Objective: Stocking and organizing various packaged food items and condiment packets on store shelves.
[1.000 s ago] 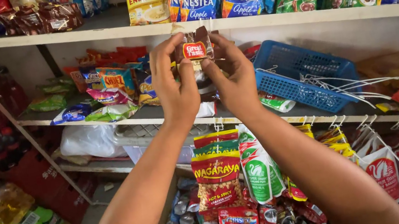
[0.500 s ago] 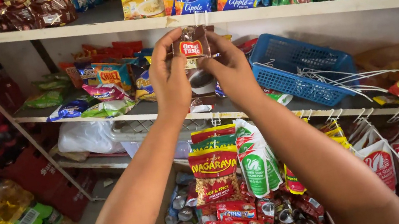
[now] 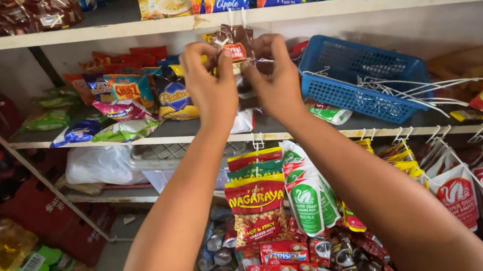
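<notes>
Left hand (image 3: 211,88) and right hand (image 3: 275,83) both pinch a small brown sachet strip (image 3: 233,43) held up between them at the top shelf edge (image 3: 364,5); a loose pinch could drop it onto the hanging packets (image 3: 258,202) below the hands.

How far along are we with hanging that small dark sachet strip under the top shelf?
Done: packets already hang from hooks under the lower shelf, such as the red-and-green nut packet. In hand: left hand and right hand pinch the small dark brown sachet strip at the white top shelf edge. Left: whether it is hooked cannot be seen; both hands grip it.
</notes>
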